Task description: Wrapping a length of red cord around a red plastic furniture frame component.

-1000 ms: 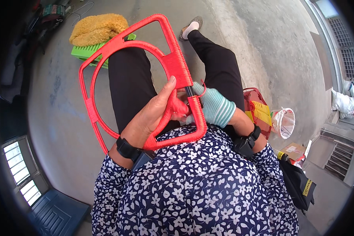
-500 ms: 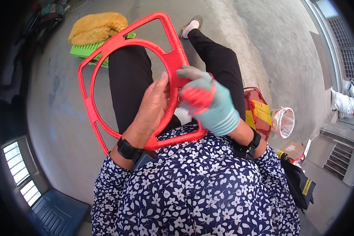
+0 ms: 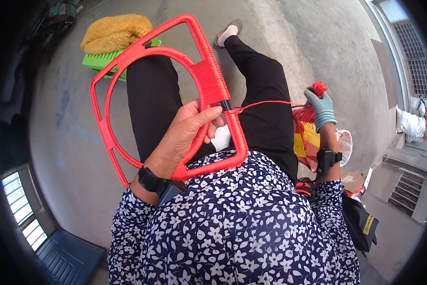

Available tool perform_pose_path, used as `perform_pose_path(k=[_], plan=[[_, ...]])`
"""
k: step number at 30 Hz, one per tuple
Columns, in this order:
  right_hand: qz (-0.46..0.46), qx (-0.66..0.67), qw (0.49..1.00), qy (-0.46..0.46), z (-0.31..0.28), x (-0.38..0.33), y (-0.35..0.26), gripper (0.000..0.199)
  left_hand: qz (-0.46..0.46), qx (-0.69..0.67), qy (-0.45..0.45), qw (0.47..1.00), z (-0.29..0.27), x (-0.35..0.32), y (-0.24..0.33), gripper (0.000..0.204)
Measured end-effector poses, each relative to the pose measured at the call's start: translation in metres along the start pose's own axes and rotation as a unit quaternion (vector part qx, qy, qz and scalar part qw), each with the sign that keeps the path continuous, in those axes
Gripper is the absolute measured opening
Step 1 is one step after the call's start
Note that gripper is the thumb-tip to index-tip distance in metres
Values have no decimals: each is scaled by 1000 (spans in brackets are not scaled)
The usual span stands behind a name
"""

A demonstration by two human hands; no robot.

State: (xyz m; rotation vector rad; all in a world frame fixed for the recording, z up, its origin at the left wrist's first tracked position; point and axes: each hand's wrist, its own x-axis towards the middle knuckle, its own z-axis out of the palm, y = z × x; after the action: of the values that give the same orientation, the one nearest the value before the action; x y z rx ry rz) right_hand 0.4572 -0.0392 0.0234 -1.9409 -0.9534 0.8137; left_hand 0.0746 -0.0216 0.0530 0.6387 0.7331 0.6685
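Red frame [image 3: 211, 85]: slants over the lap, its lower edge against or just above the patterned top [image 3: 232, 213]; with one hand on it, it could swivel if the cord pulls sideways.
Left hand [image 3: 192, 126]: its grip pinches the inner ring, thumb in front and fingers curled behind, near the bare stretch; a loose pinch could let the frame tip.
Black bare stretch [image 3: 226, 105]: shows between wrapped parts on the right side; uneven tension could leave a gap or crossed turns there.
Red cord [image 3: 270, 101]: runs from the frame across the right thigh [image 3: 266, 85] to the other hand; slack could let the last turns loosen, while too hard a tug might snap it.
Right hand [image 3: 322, 108]: gloved, its grip closed around the red bundle [image 3: 319, 89]; a slip of the glove could drop and unwind it.
Red-and-yellow bag [image 3: 308, 140]: sits just below that hand; a sagging cord could snag on it.
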Motion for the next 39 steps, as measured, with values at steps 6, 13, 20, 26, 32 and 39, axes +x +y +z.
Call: perform_pose_path(k=[6, 13, 20, 26, 32, 39], plan=[[28, 171, 886, -431, 82, -84, -93, 52, -1, 14, 12, 1000, -2, -3, -1, 19], [131, 270, 833, -465, 97, -84, -61, 28, 7, -18, -8, 1000, 3, -2, 3, 18], [111, 632, 671, -372, 105, -84, -71, 31, -18, -7, 21, 1000, 5, -2, 4, 15], [139, 604, 698, -359, 107, -65, -54, 32, -45, -20, -10, 999, 3, -2, 2, 13], [105, 185, 954, -210, 89, -49, -63, 25, -24, 5, 28, 999, 1, -4, 1, 13], [-426, -275, 859, 67, 81, -83, -127, 34, 14, -65, 12, 998, -8, -3, -1, 28]])
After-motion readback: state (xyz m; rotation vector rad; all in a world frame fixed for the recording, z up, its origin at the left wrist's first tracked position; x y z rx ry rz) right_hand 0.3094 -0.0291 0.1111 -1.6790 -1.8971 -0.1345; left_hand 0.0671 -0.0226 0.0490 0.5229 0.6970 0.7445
